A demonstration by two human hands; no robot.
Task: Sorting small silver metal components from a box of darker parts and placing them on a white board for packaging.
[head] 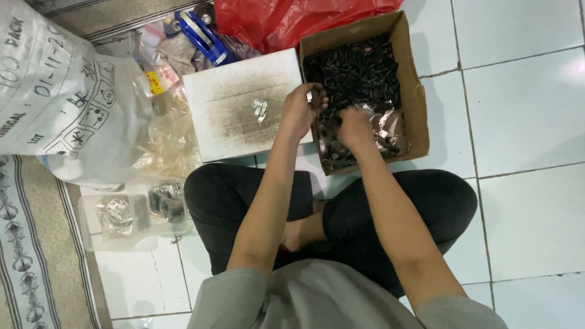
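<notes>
I sit cross-legged before the cardboard box (411, 85) of small black parts (356, 70). My left hand (300, 109), at its near-left rim, pinches something small; my right hand (354, 129) digs inside, its grip hidden. Metal clips (259, 108) lie left of the box on the white board (225, 122). I judge this a picking step, needing a careful pinch.

The floor is laid with large, glossy white square tiles (530, 109) with thin dark grout lines, and soft light glares off them at the far right. Along the left edge lies a grey woven mat with a dark patterned border (24, 256), running from near to far. At the far left a dark grooved metal floor track (116, 21) crosses at a slant, beyond the tiles.
</notes>
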